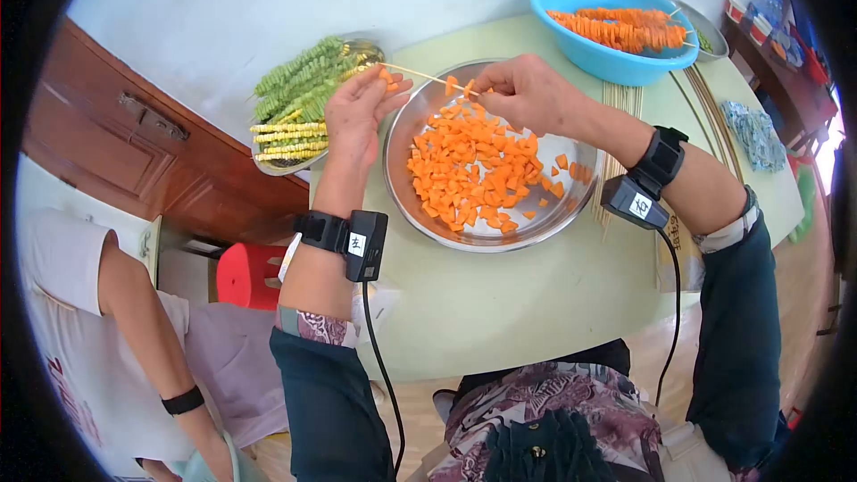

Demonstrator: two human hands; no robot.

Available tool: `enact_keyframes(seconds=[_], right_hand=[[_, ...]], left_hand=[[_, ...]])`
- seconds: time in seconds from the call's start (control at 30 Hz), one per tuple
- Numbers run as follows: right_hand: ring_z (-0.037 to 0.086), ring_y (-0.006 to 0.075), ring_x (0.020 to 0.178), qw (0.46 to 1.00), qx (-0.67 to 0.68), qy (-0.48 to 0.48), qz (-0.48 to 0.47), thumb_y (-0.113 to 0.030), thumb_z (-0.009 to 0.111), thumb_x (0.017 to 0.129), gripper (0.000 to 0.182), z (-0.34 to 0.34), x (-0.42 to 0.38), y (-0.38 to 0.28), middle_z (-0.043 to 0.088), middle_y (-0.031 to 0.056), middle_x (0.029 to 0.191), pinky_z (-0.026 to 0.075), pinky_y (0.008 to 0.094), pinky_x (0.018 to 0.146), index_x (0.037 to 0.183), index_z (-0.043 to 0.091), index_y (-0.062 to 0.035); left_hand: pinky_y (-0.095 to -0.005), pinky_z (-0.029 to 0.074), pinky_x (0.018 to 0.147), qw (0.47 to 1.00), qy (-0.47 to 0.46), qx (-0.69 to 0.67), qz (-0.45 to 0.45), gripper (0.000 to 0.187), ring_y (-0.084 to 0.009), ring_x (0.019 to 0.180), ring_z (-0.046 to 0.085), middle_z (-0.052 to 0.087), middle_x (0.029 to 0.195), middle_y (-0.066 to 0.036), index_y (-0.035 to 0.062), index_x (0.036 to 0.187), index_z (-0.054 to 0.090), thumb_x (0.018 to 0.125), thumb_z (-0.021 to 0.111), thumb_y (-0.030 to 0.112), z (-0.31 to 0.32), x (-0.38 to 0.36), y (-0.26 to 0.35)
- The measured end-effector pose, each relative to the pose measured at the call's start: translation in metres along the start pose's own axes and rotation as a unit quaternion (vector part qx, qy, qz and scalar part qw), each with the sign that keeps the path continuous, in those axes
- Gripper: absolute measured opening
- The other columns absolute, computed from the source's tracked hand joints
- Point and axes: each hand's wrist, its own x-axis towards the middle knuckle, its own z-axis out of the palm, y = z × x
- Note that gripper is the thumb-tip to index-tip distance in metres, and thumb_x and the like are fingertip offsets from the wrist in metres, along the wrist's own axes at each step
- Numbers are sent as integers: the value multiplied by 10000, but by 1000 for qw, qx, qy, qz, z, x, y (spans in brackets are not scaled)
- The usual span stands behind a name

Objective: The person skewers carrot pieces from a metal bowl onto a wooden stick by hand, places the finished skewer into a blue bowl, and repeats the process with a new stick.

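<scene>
A thin wooden skewer (pixel 415 74) runs between my two hands above a wide steel basin (pixel 393 147). My left hand (pixel 359 107) is at the skewer's left end, its fingers bent around small orange carrot pieces (pixel 386 78). At the other end, my right hand (pixel 531 94) is closed on the skewer, thumb and forefinger pinched. Two or so threaded carrot pieces (pixel 451 86) sit on the stick close to my right fingers. Below, a heap of cut carrot pieces (pixel 473 165) covers much of the basin's bottom. My right palm side is hidden.
A blue tub (pixel 571 45) holds loaded orange skewers. Bare skewers (pixel 622 103) lie right of the basin. At left, a tray (pixel 290 165) carries green and yellow skewers. A blue-white cloth bundle (pixel 752 136) lies far right. Another person's arm (pixel 147 321) is at left, near a red stool (pixel 245 275).
</scene>
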Motion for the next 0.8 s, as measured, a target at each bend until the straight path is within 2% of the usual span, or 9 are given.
enact_keyframes(seconds=[0.07, 0.1, 0.17, 0.3, 0.37, 0.6, 0.67, 0.8], right_hand=[[462, 76, 445, 994, -70, 17, -82, -154, 551, 780, 211, 2, -4, 1, 509, 30, 514, 363, 247, 421, 882, 623, 16], [462, 76, 445, 994, -71, 16, -84, -154, 551, 780, 211, 3, -6, -2, 509, 30, 514, 363, 247, 421, 882, 623, 16], [478, 111, 449, 985, -134, 24, -104, -134, 542, 759, 183, 3, -10, -8, 516, 63, 519, 381, 269, 444, 866, 625, -11], [492, 166, 457, 978, -170, 37, -118, -127, 533, 748, 175, 7, -14, -13, 538, 99, 543, 399, 300, 468, 855, 626, -24], [595, 316, 643, 979, -183, 20, -81, -148, 511, 718, 237, 6, -15, -19, 612, 185, 687, 482, 393, 650, 845, 641, 4], [596, 318, 650, 973, -214, 12, -87, -117, 491, 719, 216, 6, -16, -21, 601, 194, 673, 482, 403, 652, 815, 636, 10], [594, 321, 643, 970, -223, 21, -96, -113, 491, 725, 202, 6, -16, -21, 600, 194, 672, 480, 412, 650, 801, 631, 11], [595, 327, 642, 970, -224, 20, -86, -112, 493, 734, 193, 7, -17, -22, 600, 192, 669, 479, 422, 644, 804, 628, 7]], left_hand=[[-306, 551, 695, 1000, 11, -13, 18, 270, -279, 854, 617, 577, 964, -194, -118, 1073, 478, 837, 525, 6, -4, 1, -5], [-306, 551, 695, 1000, 13, -14, 21, 270, -279, 854, 617, 577, 964, -194, -118, 1073, 478, 837, 525, 6, -5, 2, -5], [-315, 548, 709, 999, 42, -3, 16, 275, -281, 865, 613, 575, 967, -191, -122, 1070, 477, 829, 531, 0, -6, 6, -7], [-320, 546, 727, 998, 56, -10, 18, 280, -282, 864, 613, 575, 960, -193, -124, 1067, 478, 819, 541, -10, -2, 3, -5], [-298, 548, 738, 997, 70, -3, 17, 224, -284, 883, 616, 592, 964, -190, -102, 1045, 504, 834, 514, -26, -1, 3, -5], [-285, 553, 724, 996, 71, 22, 53, 196, -257, 861, 623, 602, 942, -176, -90, 1021, 530, 832, 513, -38, 4, 0, -9], [-281, 551, 723, 984, 88, 107, 110, 187, -234, 851, 624, 604, 951, -159, -85, 1009, 545, 828, 518, -44, 4, 2, -13], [-268, 545, 716, 978, 86, 137, 130, 173, -208, 843, 624, 611, 939, -141, -76, 986, 569, 821, 525, -48, 1, 5, -19]])
